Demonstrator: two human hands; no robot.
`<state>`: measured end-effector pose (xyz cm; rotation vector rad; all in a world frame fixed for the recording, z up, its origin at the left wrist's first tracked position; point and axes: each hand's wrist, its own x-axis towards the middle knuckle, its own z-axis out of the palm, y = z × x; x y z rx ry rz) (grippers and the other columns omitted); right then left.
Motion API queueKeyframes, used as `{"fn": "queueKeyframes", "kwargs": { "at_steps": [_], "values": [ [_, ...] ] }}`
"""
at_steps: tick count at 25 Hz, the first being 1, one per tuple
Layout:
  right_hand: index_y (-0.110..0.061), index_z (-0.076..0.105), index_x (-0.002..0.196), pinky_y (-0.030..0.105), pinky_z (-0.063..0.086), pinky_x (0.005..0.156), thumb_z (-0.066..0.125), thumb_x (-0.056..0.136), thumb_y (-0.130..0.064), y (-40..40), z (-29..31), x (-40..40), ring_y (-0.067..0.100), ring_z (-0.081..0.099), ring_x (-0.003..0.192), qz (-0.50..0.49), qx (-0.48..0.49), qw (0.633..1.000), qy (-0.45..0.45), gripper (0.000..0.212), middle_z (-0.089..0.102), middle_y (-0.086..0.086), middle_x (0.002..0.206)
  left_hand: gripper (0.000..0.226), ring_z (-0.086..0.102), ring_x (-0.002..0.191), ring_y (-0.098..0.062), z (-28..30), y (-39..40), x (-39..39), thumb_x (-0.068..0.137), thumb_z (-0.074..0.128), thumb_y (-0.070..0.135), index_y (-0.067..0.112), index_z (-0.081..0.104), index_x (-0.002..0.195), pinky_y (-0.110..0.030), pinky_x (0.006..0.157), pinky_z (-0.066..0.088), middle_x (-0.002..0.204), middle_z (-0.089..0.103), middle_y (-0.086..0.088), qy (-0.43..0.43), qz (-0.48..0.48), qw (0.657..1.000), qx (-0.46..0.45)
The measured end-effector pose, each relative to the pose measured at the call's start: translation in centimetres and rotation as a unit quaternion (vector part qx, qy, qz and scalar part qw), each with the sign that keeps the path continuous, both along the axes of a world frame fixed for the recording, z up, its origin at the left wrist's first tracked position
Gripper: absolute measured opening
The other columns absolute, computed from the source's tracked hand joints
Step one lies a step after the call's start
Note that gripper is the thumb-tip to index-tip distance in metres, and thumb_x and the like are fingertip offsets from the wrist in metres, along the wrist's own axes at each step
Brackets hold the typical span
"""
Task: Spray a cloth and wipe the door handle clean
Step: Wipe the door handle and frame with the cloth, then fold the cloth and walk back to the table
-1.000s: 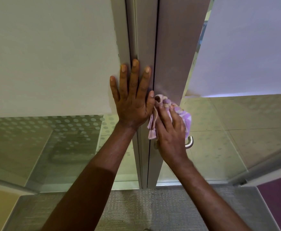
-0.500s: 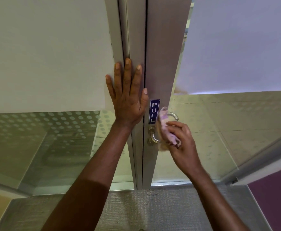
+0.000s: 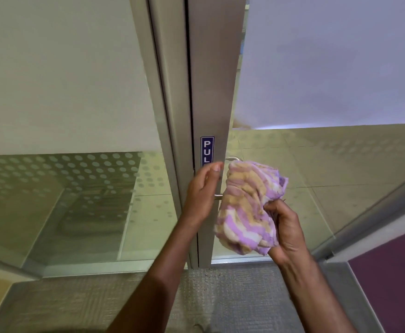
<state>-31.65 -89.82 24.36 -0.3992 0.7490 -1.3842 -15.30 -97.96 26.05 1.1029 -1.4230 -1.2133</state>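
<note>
My right hand [image 3: 284, 230] grips a bunched purple, cream and tan cloth [image 3: 247, 207], held off the door, in front of the handle. Only bits of the metal door handle [image 3: 218, 196] show: a short bar between my hands and a curved piece above the cloth. My left hand [image 3: 202, 192] hovers in front of the door's metal stile [image 3: 214, 92], fingers loosely curled and holding nothing, partly covering a blue PULL sticker [image 3: 207, 150].
Frosted glass panels with dotted bands flank the door frame [image 3: 165, 116]. Grey carpet [image 3: 220, 296] lies under me. A purple panel [image 3: 394, 284] with a metal edge stands at lower right.
My left hand left the frame and dropped down next to the handle. My right hand pulled the cloth off the handle toward me, and the cloth has bunched out larger.
</note>
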Motion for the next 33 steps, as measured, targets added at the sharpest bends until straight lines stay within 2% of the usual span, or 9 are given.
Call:
{"fn": "queueKeyframes", "kwargs": {
  "at_steps": [2, 5, 8, 11, 15, 17, 22, 28, 33],
  "values": [
    [-0.009, 0.072, 0.114, 0.042, 0.045, 0.083, 0.066, 0.072, -0.017, 0.5, 0.0, -0.6, 0.037, 0.059, 0.09, 0.013, -0.003, 1.0, 0.023, 0.043, 0.072, 0.018, 0.104, 0.064, 0.076, 0.109, -0.015, -0.3, 1.7, -0.7, 0.101, 0.047, 0.072, 0.021, 0.074, 0.127, -0.037, 0.095, 0.059, 0.119, 0.079, -0.006, 0.076, -0.061, 0.987, 0.126],
    [-0.008, 0.073, 0.115, 0.037, 0.03, 0.073, 0.077, 0.067, -0.029, 1.3, 0.0, -1.7, 0.031, 0.043, 0.086, 0.034, 0.016, 0.998, 0.051, 0.053, 0.07, 0.02, 0.104, 0.066, 0.075, 0.11, -0.025, -1.3, 4.1, -1.5, 0.084, 0.07, 0.07, 0.017, 0.075, 0.122, -0.043, 0.105, 0.058, 0.12, 0.077, -0.018, 0.111, -0.105, 0.967, 0.202],
    [-0.007, 0.066, 0.129, 0.041, 0.046, 0.074, 0.071, 0.078, -0.029, 2.1, -0.4, -3.0, 0.04, 0.061, 0.094, 0.013, 0.041, 0.995, 0.094, 0.055, 0.07, 0.025, 0.117, 0.051, 0.074, 0.102, -0.025, -1.8, 6.4, -3.4, 0.083, 0.081, 0.049, 0.013, 0.072, 0.117, -0.038, 0.091, 0.061, 0.121, 0.077, -0.019, 0.135, -0.083, 0.966, 0.206],
    [-0.02, 0.07, 0.122, 0.035, 0.05, 0.055, 0.062, 0.097, -0.032, 3.4, -0.9, -3.9, 0.034, 0.069, 0.08, -0.033, 0.032, 0.975, 0.217, 0.029, 0.075, 0.015, 0.109, 0.028, 0.077, 0.096, -0.019, -2.1, 8.0, -5.1, 0.09, 0.084, 0.034, 0.019, 0.074, 0.11, -0.031, 0.081, 0.062, 0.106, 0.081, -0.008, 0.157, -0.017, 0.975, 0.155],
    [-0.02, 0.072, 0.123, 0.048, 0.062, 0.09, 0.06, 0.104, -0.031, 5.0, -1.8, -5.6, 0.034, 0.073, 0.113, -0.05, -0.018, 0.967, 0.249, 0.025, 0.076, 0.012, 0.122, 0.02, 0.078, 0.099, -0.02, -2.5, 9.1, -6.6, 0.092, 0.077, 0.036, 0.024, 0.075, 0.107, -0.041, 0.092, 0.059, 0.101, 0.081, -0.003, 0.114, 0.059, 0.988, 0.084],
    [-0.016, 0.071, 0.126, 0.05, 0.058, 0.099, 0.069, 0.099, -0.034, 5.5, -1.6, -6.4, 0.037, 0.07, 0.119, -0.036, -0.031, 0.97, 0.24, 0.033, 0.074, 0.016, 0.125, 0.019, 0.078, 0.095, -0.014, -3.0, 9.8, -7.3, 0.089, 0.076, 0.044, 0.028, 0.075, 0.1, -0.031, 0.086, 0.06, 0.097, 0.081, 0.002, 0.067, 0.082, 0.993, 0.056],
    [-0.008, 0.069, 0.131, 0.046, 0.061, 0.093, 0.072, 0.096, -0.014, 5.7, -0.9, -7.4, 0.037, 0.07, 0.119, -0.008, -0.017, 0.987, 0.159, 0.036, 0.071, 0.021, 0.13, 0.028, 0.077, 0.098, -0.006, -4.4, 12.6, -8.7, 0.085, 0.078, 0.062, 0.048, 0.069, 0.107, -0.022, 0.082, 0.059, 0.103, 0.08, 0.012, 0.026, 0.065, 0.996, 0.049],
    [-0.006, 0.078, 0.115, 0.036, 0.064, 0.066, 0.052, 0.108, -0.036, 6.8, -0.6, -7.7, 0.031, 0.08, 0.091, -0.033, 0.043, 0.988, 0.142, 0.04, 0.077, 0.02, 0.115, 0.075, 0.079, 0.097, -0.007, -6.1, 15.3, -8.6, 0.056, 0.094, 0.075, 0.044, 0.067, 0.119, -0.034, 0.073, 0.066, 0.114, 0.078, 0.019, 0.022, 0.05, 0.99, 0.128],
    [-0.023, 0.083, 0.107, 0.049, 0.066, 0.074, 0.049, 0.108, -0.046, 8.7, -1.6, -6.6, 0.034, 0.078, 0.098, -0.033, 0.069, 0.981, 0.18, 0.041, 0.079, 0.015, 0.113, 0.06, 0.079, 0.104, -0.017, -6.9, 17.7, -8.1, 0.062, 0.092, 0.063, 0.028, 0.078, 0.108, -0.048, 0.089, 0.065, 0.112, 0.081, 0.002, 0.041, 0.065, 0.982, 0.171]
  ]
}}
